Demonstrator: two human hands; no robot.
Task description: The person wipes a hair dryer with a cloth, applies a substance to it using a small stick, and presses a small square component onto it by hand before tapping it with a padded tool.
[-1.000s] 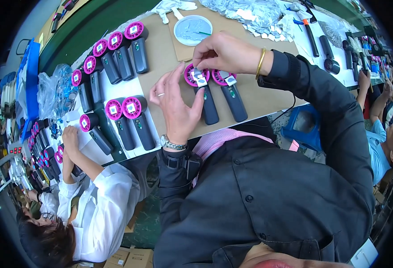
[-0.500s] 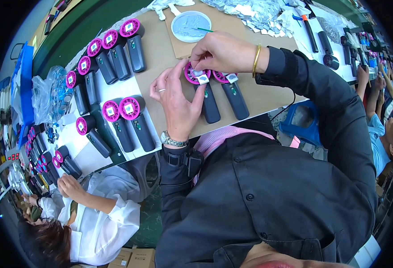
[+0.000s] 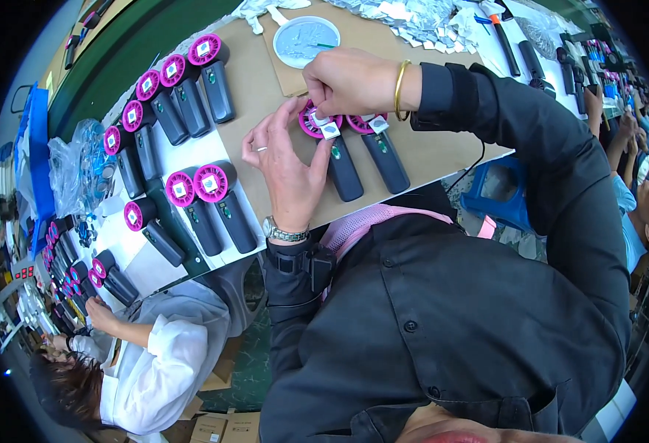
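Note:
In front of me a dark grey hair-dryer-shaped device (image 3: 348, 173) lies with its round pink slotted end up. My left hand (image 3: 289, 166) curls round that end, index finger and thumb against it. Above the same end my right hand (image 3: 350, 80) is closed in a pinch; a small whitish piece shows under its fingertips, partly hidden by them. A white square with a grey patch (image 3: 330, 131) sits at the lower edge of the pink end. Close by on the right lies a second such device (image 3: 388, 166), also with a white square on its pink end.
A round white tub of grey paste (image 3: 287, 55) with a green stick stands behind my right hand. Similar devices (image 3: 217, 96) stand in groups to the left. Small white squares (image 3: 420, 33) are piled at the back. Left, a co-worker in white (image 3: 169, 354) sits; a blue stool (image 3: 498, 193) stands right.
My right hand has shifted slightly left and stays pinched over the pink end. The view has moved a little. At lower left, the co-worker's hand has moved away from the devices.

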